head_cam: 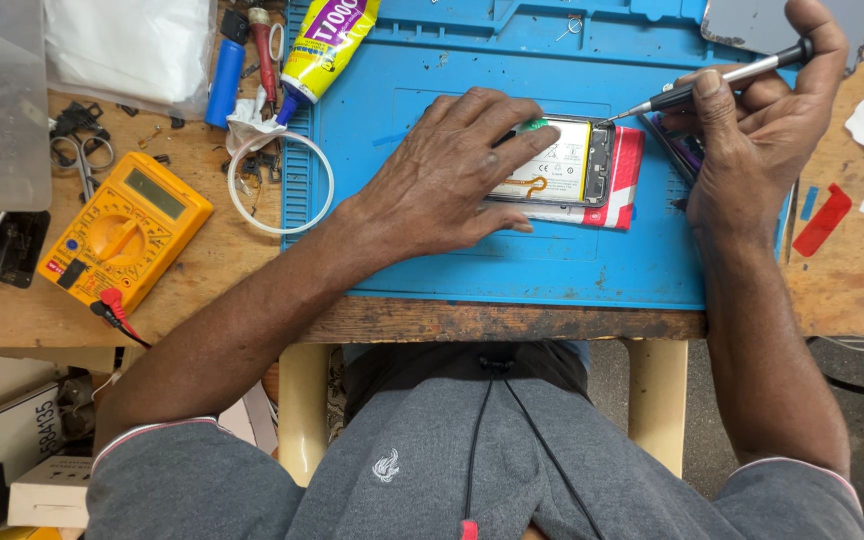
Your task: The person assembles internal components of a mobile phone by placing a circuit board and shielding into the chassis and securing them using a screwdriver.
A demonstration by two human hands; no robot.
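Workbench: a worn wooden table (202, 200) carries everything; its front edge runs across the middle of the view.
Mat: a blue silicone repair mat (512, 260) covers the centre of the table, with ribbed trays along its far and left edges.
Left hand: the left hand (442, 175) lies palm down on the mat, fingers spread and pressed flat over the left half of the opened phone, holding it in place.
Right hand: the right hand (762, 115) is closed around the handle of a thin screwdriver, thumb and fingers pinching the shaft.
Phone: an opened smartphone (577, 170) lies back up near the middle of the mat, its pale battery and an orange flex cable showing; it rests on a red and white packet (624, 190) that juts out at its right end.
Multimeter: a yellow multimeter (124, 232) sits on the bare wood left of the mat, tilted, with a red plug at its near corner.
Screwdriver: the precision screwdriver (712, 82) slants down to the left, its tip touching the phone's upper right corner.
Glue: a yellow tube of adhesive (324, 45) lies at the mat's far left corner, nozzle pointing towards the person.
Ring: a clear loop of tubing (282, 182) straddles the mat's left edge.
Cylinder: a small blue cylinder (224, 82) lies just left of the glue.
Scissors: small scissors (82, 155) rest behind the multimeter.
Red strip: a small red strip (822, 220) lies on the wood right of the mat.
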